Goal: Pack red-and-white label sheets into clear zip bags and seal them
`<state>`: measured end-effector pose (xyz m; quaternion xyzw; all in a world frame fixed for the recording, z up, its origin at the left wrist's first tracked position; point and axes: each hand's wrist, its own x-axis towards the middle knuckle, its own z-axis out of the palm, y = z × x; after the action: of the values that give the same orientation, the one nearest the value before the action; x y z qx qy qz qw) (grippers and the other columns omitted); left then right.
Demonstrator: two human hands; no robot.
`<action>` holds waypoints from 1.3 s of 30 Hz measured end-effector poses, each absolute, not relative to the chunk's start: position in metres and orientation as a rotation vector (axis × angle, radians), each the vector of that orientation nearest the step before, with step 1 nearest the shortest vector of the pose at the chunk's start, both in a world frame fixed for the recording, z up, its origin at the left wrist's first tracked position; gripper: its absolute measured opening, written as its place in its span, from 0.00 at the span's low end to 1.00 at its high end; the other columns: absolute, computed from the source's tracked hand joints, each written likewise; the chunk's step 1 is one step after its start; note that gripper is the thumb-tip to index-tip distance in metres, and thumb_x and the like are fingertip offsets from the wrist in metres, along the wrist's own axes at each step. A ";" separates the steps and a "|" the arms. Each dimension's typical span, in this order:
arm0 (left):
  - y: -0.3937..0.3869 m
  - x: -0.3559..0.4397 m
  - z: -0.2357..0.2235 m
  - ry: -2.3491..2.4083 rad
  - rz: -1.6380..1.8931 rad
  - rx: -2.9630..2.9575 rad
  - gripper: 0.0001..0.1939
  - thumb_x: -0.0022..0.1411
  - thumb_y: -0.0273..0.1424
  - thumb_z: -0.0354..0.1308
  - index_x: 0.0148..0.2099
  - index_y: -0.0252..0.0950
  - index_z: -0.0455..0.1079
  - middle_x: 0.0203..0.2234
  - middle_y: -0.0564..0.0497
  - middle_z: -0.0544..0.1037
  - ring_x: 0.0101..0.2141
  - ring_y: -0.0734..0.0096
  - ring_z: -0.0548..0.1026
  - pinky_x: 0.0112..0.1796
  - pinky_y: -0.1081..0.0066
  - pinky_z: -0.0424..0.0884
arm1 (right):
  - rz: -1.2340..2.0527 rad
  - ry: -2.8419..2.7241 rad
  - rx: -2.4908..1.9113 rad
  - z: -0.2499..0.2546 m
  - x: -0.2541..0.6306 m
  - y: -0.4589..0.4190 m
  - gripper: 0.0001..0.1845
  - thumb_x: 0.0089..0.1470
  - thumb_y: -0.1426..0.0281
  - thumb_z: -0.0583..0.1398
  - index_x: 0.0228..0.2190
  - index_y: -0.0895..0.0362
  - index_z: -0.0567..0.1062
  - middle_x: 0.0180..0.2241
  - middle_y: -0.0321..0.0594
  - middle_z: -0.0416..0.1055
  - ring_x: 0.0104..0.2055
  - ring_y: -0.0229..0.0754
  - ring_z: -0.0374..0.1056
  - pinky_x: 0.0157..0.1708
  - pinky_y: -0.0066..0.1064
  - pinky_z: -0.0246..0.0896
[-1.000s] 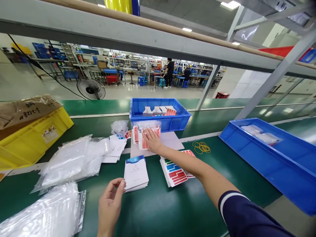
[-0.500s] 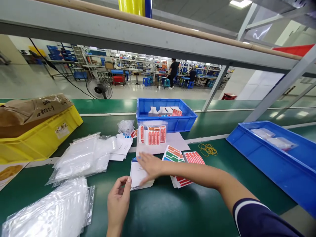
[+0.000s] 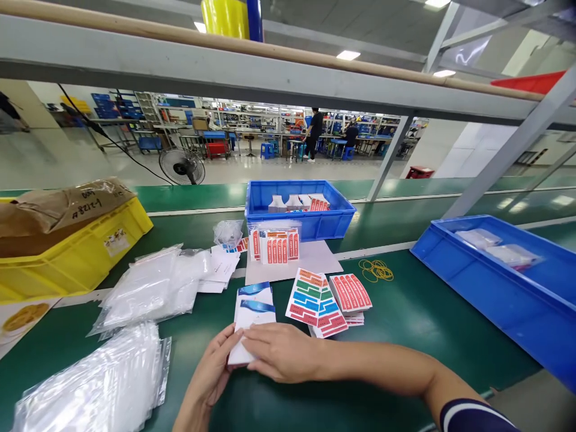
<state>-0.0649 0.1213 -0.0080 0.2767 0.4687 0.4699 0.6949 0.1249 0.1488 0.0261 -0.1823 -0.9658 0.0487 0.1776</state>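
A white booklet with a blue top edge (image 3: pixel 248 321) lies pulled off a small stack of the same booklets (image 3: pixel 254 293) on the green bench. My right hand (image 3: pixel 281 353) rests on its near end, fingers closed over it. At its left corner, my left hand (image 3: pixel 216 367) pinches the booklet from the side. Just right of the booklets lie colourful sticker sheets (image 3: pixel 315 300) and a pile of red sticker sheets (image 3: pixel 351 294).
Clear plastic bags (image 3: pixel 96 384) and more bags (image 3: pixel 150 285) lie at the left, before a yellow bin (image 3: pixel 74 255). Bagged red stickers (image 3: pixel 275 246) lean by a blue bin (image 3: pixel 310 227). Yellow rubber bands (image 3: pixel 375 270) and a blue tray (image 3: pixel 504 288) sit at the right. People stand far back.
My right hand came back from the bagged stickers by the blue bin to the booklet stack and slid the top booklet toward me. My left hand moved in and took its corner.
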 end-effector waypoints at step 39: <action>0.115 -0.018 0.005 1.239 0.979 0.260 0.37 0.51 0.28 0.66 0.61 0.40 0.58 0.32 0.50 0.80 0.27 0.62 0.79 0.24 0.70 0.76 | 0.142 -2.629 -1.212 0.062 0.323 0.198 0.29 0.50 0.60 0.64 0.49 0.64 0.66 0.57 0.55 0.59 0.61 0.52 0.53 0.60 0.42 0.50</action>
<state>-0.0176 0.1148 0.0052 0.1165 0.5554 0.4387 0.6968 0.3235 0.1985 0.0618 -0.4151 -0.9004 0.0486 0.1210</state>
